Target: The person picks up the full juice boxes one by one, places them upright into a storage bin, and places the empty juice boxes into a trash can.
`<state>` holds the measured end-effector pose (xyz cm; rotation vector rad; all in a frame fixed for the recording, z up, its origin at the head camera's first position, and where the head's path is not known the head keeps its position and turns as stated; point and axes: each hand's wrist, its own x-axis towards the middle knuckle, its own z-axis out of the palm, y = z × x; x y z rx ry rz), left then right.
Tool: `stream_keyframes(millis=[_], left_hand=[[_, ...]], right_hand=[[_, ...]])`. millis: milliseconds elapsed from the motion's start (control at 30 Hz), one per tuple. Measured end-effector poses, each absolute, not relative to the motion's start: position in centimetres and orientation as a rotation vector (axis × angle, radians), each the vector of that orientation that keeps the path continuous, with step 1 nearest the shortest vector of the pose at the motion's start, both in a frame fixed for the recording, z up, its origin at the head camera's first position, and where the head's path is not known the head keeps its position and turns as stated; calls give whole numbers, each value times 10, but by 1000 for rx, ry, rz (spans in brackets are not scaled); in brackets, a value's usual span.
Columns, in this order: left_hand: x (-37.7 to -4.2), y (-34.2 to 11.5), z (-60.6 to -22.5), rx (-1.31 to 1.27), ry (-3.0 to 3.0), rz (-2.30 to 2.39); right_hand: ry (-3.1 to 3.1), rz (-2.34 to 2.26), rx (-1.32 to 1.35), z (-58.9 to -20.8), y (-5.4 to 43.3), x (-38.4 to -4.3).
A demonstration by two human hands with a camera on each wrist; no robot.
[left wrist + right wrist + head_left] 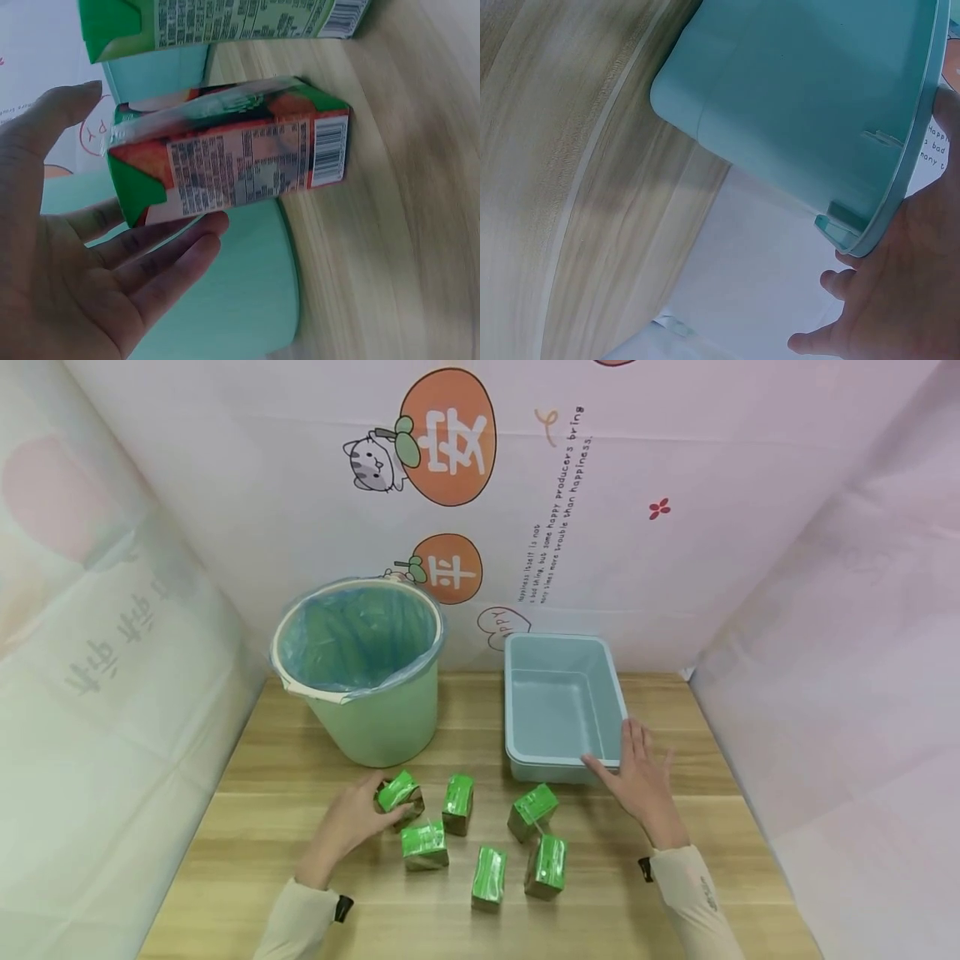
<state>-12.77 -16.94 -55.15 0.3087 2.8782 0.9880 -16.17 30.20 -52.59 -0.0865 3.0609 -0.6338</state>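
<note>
Left hand [351, 820] has its fingers wide around the leftmost green-topped carton [401, 787], right by the near side of the lined bucket [378, 731]. Right hand's [643, 781] fingers are splayed at the blue bin's [551, 762] near right corner. Five other cartons [490, 874] sit farther right on the counter [247, 860].

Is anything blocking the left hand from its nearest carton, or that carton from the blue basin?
Nothing visible separates the left hand from its nearest carton; the hand is right at it. Toward the blue basin, a second carton stands just right of the first in the head view, so a low slide might clip it.
</note>
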Motion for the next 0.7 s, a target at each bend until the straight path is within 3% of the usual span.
stream_keyframes(millis=[700], left_hand=[[-132,-157,-552,362,2927,863]], right_hand=[[3077,-636,-88,-528,303,-162]])
